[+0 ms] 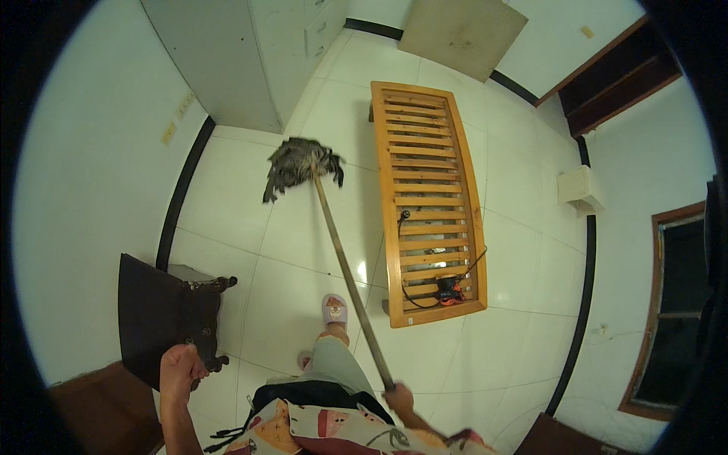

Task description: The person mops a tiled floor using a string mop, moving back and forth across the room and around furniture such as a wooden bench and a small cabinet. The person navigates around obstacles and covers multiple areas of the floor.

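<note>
My right hand point(400, 398) grips the upper end of a long wooden mop handle point(347, 267). The handle slants away to a dark grey rag-strip mop head point(298, 162), which is on or just above the white tiled floor point(296, 239); which of the two I cannot tell. At the lower left my left hand point(183, 367) is closed in a loose fist with nothing visible in it. In the picture it overlaps a dark wooden cabinet with carved feet point(162, 313). My slippered foot point(334, 310) is left of the handle.
A slatted wooden bench point(392, 187) stands right of the mop, bearing a black and orange power tool point(449, 290) with a cord and plug. A grey cabinet point(227, 62) stands at upper left. A board point(460, 37) leans at the far wall, and a cream plastic stool point(580, 187) is by the right wall.
</note>
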`<state>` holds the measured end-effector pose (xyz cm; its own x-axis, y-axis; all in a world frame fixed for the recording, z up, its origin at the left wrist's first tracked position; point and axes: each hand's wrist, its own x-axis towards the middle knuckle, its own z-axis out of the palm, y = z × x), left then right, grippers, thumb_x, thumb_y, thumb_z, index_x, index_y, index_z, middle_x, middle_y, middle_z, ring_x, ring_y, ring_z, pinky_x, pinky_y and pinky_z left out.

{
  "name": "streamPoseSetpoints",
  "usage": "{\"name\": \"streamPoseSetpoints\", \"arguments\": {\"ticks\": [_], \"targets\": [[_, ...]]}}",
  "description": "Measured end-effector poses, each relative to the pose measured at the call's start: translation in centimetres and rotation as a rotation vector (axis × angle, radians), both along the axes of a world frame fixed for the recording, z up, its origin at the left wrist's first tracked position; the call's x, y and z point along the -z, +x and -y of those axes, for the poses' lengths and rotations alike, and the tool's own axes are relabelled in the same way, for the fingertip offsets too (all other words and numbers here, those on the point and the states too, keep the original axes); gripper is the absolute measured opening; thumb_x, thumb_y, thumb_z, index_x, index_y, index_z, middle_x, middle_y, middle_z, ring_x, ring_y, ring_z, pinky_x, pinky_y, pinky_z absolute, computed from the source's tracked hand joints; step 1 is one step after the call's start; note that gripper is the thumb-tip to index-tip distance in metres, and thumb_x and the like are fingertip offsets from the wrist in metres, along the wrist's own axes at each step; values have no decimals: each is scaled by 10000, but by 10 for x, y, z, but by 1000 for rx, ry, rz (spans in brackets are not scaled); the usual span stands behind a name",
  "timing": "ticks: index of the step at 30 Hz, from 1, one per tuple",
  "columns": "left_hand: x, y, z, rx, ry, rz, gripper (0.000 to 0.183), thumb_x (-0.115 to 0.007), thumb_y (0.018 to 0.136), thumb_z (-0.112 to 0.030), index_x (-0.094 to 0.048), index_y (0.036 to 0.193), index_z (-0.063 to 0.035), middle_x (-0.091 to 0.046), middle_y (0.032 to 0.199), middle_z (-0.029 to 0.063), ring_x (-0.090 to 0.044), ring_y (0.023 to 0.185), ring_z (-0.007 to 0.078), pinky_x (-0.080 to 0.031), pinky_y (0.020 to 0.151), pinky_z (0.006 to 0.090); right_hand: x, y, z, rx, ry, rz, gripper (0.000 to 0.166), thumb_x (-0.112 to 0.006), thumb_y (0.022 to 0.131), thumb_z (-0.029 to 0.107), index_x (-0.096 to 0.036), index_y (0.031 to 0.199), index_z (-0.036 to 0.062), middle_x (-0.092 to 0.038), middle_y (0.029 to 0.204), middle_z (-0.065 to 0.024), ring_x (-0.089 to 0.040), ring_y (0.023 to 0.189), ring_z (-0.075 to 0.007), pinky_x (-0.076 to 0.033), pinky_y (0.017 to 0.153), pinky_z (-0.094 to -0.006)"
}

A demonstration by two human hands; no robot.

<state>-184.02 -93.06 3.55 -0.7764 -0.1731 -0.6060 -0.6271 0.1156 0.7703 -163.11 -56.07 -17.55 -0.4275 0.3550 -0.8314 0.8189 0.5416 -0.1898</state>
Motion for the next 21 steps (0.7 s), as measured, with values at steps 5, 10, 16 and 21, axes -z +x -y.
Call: {"name": "streamPoseSetpoints", "arguments": {"ticks": [5,10,16,21], "targets": [[-3,-2,10,-123,60,-33,349,-452,826,-171,-387,496,-78,-379,424,31,-387,390,110,-403,436,254,89,-211,-16,-145,102,-340,311,-560,612,203,-557,833,-15,-556,583,-157,-575,545,-253,-441,509,-361],[4,10,43,-116,24,-3,343,-447,831,-185,-394,511,-72,-371,420,26,-384,388,106,-399,429,259,60,-324,16,-21,108,-302,235,-524,614,131,-533,786,-30,-550,578,-146,-548,461,-238,-426,425,-333],[5,-20,73,50,-12,21,329,-449,823,-187,-394,521,-70,-363,440,8,-378,400,91,-387,438,259,62,-188,27,-86,81,-367,272,-560,628,212,-530,746,-31,-565,703,-217,-577,652,-325,-454,618,-401],[17,-24,111,150,141,-34,312,-455,818,-190,-396,532,-80,-367,454,-2,-373,404,88,-383,448,251,-43,27,70,-14,87,77,326,-577,654,238,-496,878,15,-553,604,-110,-554,516,-222,-443,511,-348]]}}
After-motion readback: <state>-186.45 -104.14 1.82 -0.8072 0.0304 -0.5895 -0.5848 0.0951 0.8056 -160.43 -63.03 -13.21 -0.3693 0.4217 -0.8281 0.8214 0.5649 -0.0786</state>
